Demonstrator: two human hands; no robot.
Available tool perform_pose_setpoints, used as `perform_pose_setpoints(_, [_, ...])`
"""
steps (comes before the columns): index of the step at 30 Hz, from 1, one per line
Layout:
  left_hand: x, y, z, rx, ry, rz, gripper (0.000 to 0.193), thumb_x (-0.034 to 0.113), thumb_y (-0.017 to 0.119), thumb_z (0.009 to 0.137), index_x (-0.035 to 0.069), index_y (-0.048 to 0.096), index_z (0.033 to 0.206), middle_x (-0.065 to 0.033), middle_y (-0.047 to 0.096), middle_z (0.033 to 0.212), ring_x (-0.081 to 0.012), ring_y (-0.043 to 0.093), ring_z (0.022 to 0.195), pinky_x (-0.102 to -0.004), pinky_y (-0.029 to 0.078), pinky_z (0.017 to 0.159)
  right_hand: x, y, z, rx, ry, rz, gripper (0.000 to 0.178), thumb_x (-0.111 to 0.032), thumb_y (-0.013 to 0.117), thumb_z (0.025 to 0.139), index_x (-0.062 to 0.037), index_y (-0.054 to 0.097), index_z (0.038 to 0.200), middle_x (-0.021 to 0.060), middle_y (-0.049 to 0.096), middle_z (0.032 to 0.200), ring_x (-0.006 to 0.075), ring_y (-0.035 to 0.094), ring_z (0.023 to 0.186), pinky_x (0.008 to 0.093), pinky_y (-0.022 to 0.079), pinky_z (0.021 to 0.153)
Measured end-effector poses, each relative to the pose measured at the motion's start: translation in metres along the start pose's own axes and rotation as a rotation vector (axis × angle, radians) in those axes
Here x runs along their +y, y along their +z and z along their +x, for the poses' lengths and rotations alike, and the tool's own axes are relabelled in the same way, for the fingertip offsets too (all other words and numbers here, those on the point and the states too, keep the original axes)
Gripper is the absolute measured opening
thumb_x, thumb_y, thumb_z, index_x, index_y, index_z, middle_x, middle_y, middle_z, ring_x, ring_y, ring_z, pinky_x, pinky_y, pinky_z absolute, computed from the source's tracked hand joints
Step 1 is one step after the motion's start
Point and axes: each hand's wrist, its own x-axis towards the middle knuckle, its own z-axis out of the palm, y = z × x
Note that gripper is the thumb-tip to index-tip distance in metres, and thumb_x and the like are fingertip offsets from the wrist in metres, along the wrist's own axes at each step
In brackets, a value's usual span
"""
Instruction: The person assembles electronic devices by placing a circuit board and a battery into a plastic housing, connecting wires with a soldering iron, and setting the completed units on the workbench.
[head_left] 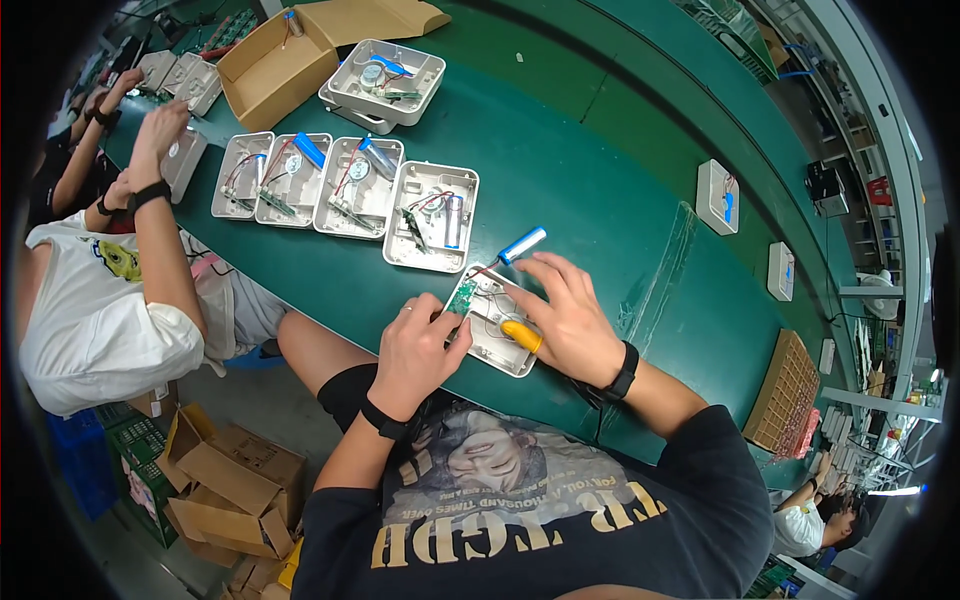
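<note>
In front of me a white plastic housing lies open on the bench. A green circuit board with thin wires is at its left side. My left hand is closed at the board's lower end, thumb and index finger against it. My right hand reaches over the housing's right side with its fingers apart. Its thumb wears a yellow finger cot and points into the housing. Just beyond the right fingertips, a blue cylindrical battery lies across the far edge, wired toward the board.
Several similar housings with batteries and boards form a row to the left. Stacked housings and an open cardboard box stand farther back. Two more housings lie at right, near a brown partitioned tray. A co-worker sits at left.
</note>
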Motion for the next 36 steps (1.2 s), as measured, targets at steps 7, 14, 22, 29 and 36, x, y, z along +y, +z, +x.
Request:
perform_pose_setpoints(7, [0.000, 0.001, -0.002, 0.023, -0.011, -0.006, 0.010, 0.009, 0.083, 0.084, 0.003, 0.075, 0.084, -0.0092, 0.060, 0.087, -0.0290, 0.065, 0.076, -0.0415, 0.055, 0.066, -0.007, 0.015, -0.012, -0.092, 0.134, 0.133, 0.033, -0.019, 0.079, 0.092, -0.0058, 0.077, 0.122, 0.0198, 0.048, 0.158, 0.0456, 0.035, 0.153, 0.0552, 0.033, 0.122])
perform_pose_setpoints(14, [0.001, 0.000, -0.003, 0.038, -0.015, -0.023, 0.009, 0.007, 0.083, 0.083, 0.003, 0.076, 0.084, -0.0091, 0.060, 0.087, -0.0292, 0.065, 0.076, -0.0412, 0.055, 0.066, -0.012, 0.025, -0.020, -0.126, 0.215, 0.228, 0.033, -0.020, 0.077, 0.094, -0.0123, 0.078, 0.125, 0.0210, 0.039, 0.168, 0.0499, 0.024, 0.160, 0.0607, 0.022, 0.129])
perform_pose_setpoints(22, [0.001, -0.001, -0.003, 0.035, -0.011, -0.031, 0.009, 0.007, 0.083, 0.083, 0.002, 0.075, 0.084, -0.0090, 0.060, 0.087, -0.0289, 0.065, 0.077, -0.0409, 0.055, 0.067, 0.001, 0.013, -0.018, -0.153, 0.187, 0.187, 0.036, -0.025, 0.079, 0.093, -0.0120, 0.078, 0.127, 0.0199, 0.040, 0.168, 0.0507, 0.024, 0.160, 0.0633, 0.021, 0.128])
perform_pose_setpoints(29, [-0.004, -0.003, -0.002, 0.015, 0.023, -0.058, 0.010, 0.007, 0.083, 0.083, 0.002, 0.075, 0.084, -0.0090, 0.059, 0.087, -0.0284, 0.065, 0.078, -0.0411, 0.055, 0.068, 0.037, -0.002, 0.007, -0.181, 0.036, 0.285, 0.034, -0.023, 0.077, 0.095, -0.0101, 0.077, 0.126, 0.0148, 0.063, 0.146, 0.0392, 0.052, 0.142, 0.0528, 0.042, 0.115])
perform_pose_setpoints(36, [-0.004, -0.004, -0.002, 0.009, 0.016, -0.060, 0.010, 0.008, 0.083, 0.083, 0.002, 0.075, 0.083, -0.0085, 0.058, 0.087, -0.0278, 0.064, 0.078, -0.0406, 0.055, 0.068, 0.069, -0.001, 0.059, -0.344, -0.123, -0.041, 0.029, -0.018, 0.077, 0.092, -0.0063, 0.076, 0.119, 0.0124, 0.071, 0.110, 0.0332, 0.069, 0.100, 0.0434, 0.054, 0.089])
